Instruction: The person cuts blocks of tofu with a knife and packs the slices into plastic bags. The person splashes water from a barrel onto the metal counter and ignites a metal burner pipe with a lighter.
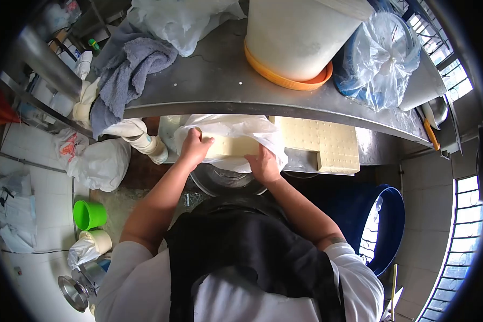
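A smooth pale yellow block [233, 146], like cheese or tofu, lies partly inside a white plastic bag [274, 140] below the upper shelf. My left hand [195, 146] is closed round the block's left end, thumb on top. At the right end my right hand [264, 164] grips the same block, with some of its fingers hidden by the plastic. More pale blocks with dimpled tops [338, 144] sit just right of the bag on a metal surface.
Above my hands runs a steel shelf [209, 80] bearing a grey towel [131, 75], a large white bucket [300, 37] and a plastic-wrapped container [381, 59]. A blue drum [393, 231] stands at right, a green bucket [89, 215] at left.
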`<state>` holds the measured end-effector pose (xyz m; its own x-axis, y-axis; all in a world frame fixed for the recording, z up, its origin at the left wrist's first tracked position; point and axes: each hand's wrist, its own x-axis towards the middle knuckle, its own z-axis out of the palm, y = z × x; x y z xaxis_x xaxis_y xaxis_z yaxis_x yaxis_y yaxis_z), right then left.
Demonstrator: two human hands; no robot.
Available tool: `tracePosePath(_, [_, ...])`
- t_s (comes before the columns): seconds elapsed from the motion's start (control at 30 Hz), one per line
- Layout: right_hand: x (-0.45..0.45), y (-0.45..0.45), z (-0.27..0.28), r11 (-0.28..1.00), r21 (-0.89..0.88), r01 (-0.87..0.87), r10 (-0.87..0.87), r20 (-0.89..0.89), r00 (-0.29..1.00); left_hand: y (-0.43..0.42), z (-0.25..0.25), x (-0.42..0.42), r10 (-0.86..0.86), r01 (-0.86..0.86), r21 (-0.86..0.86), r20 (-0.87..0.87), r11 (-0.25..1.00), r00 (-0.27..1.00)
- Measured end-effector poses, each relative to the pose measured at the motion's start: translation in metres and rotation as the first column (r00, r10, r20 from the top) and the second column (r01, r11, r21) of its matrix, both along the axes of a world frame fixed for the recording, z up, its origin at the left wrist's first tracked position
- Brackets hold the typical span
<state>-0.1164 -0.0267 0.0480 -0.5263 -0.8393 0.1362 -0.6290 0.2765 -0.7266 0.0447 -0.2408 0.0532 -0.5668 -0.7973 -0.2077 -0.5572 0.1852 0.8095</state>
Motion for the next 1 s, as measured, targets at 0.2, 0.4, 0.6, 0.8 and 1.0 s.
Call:
tracePosePath(0.2, [0.008, -0.009, -0.026, 0.988, 0.036, 0.151, -0.136, -0.261, 0.956, -0.030, 0.024, -0.003, -0.204, 0.333, -0.260, 0.422, 0.906, 0.884])
tracePosePath(0.4, [-0.006, -0.011, 0.006, 0.980, 0.196, 0.045, -0.022, -0.113, 0.993, -0.047, 0.119, -0.015, -0.237, 0.405, -0.333, 0.444, 0.852, 0.864])
tracePosePath(0.6, [-0.055, -0.024, 0.072, 0.905, 0.426, -0.007, 0.060, -0.110, 0.992, -0.029, 0.098, -0.044, -0.374, 0.658, -0.301, 0.630, 0.690, 0.680])
tracePosePath(0.8, [-0.048, -0.035, 0.029, 0.975, 0.217, 0.051, -0.079, 0.122, 0.989, -0.044, 0.032, -0.043, -0.206, 0.383, -0.256, 0.521, 0.888, 0.828])
tracePosePath(1.0, [-0.025, -0.052, -0.043, 0.961, 0.139, 0.238, -0.261, 0.176, 0.949, -0.015, -0.027, -0.028, -0.053, 0.112, -0.334, 0.181, 0.936, 0.982])
